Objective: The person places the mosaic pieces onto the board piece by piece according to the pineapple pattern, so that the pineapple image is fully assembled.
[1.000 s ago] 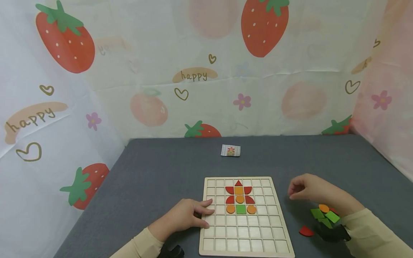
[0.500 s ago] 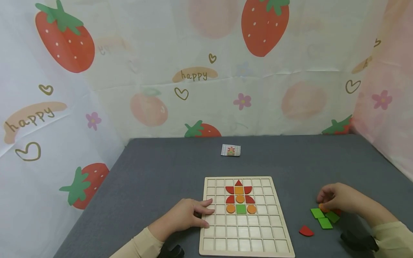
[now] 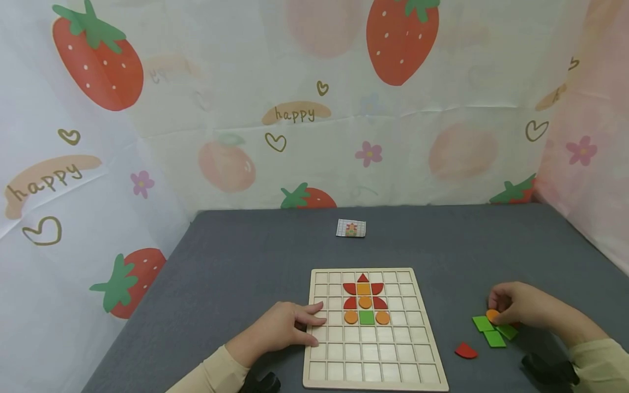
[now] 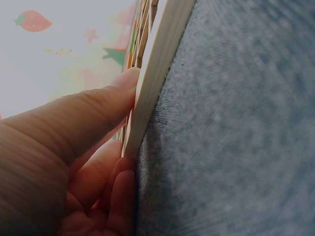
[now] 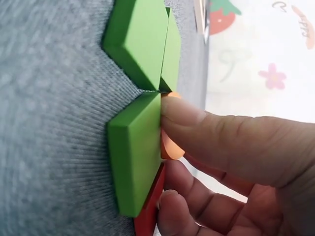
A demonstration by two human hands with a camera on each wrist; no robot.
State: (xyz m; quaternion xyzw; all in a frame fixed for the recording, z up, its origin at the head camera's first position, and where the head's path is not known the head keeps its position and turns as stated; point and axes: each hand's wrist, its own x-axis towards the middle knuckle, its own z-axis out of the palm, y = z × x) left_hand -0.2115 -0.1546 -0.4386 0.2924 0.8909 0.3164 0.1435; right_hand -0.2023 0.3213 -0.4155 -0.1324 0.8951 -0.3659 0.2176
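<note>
A wooden grid board (image 3: 334, 371) lies on the table with red, orange and green tiles set in its upper cells. My left hand (image 3: 290, 326) rests on its left edge, fingertips over the border. In the left wrist view the thumb (image 4: 113, 96) presses the wooden side. My right hand (image 3: 526, 305) is at the loose tiles, pinching an orange round tile (image 5: 172, 145) between thumb and fingers. Green square tiles (image 3: 494, 339) lie right under and beside it. A red tile (image 5: 150, 206), partly hidden by the fingers, shows in the right wrist view.
A red quarter-circle tile (image 3: 466, 350) lies apart, between board and loose tiles. Farther back on the grey table (image 3: 255, 256) is a small printed card (image 3: 351, 228) with a coloured figure on a grid. A patterned curtain (image 3: 413, 164) stands behind.
My right hand has moved right and toward me, from beside the board to the loose tiles, and taken hold of the orange round tile. My left hand has stayed on the board's edge.
</note>
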